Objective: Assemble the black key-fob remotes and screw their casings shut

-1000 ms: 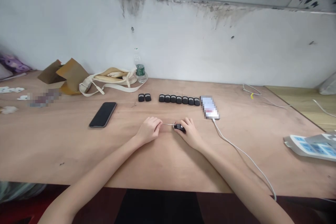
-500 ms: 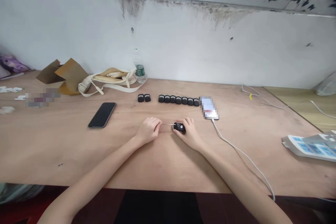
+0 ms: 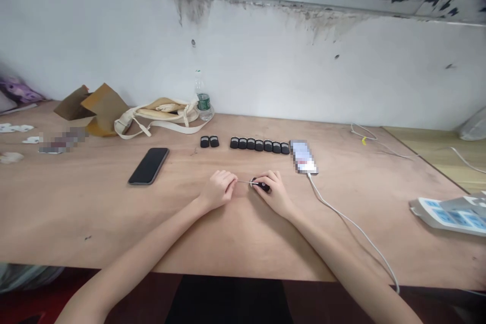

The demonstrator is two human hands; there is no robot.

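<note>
My left hand [image 3: 219,190] pinches one end of a thin metal pin [image 3: 245,181] above the plywood table [image 3: 182,228]. The pin's other end meets a small black key fob [image 3: 261,187], held in the fingers of my right hand [image 3: 275,193]. Those fingers cover part of the fob. Both hands rest close together near the middle of the table. Several similar black fobs [image 3: 259,145] lie in a row just beyond them, and a separate pair [image 3: 209,142] lies to the left.
A black smartphone [image 3: 148,166] lies left of my hands. To the right, a pixelated device [image 3: 302,157] trails a white cable [image 3: 347,223] over the table. A power strip [image 3: 448,215], cloth bag [image 3: 159,114], water bottle [image 3: 203,98] and brown paper [image 3: 104,109] are nearby.
My left hand has moved slightly right, closer to the fob. The fob has turned in my right fingers and shows less. The row of fobs has stayed in place.
</note>
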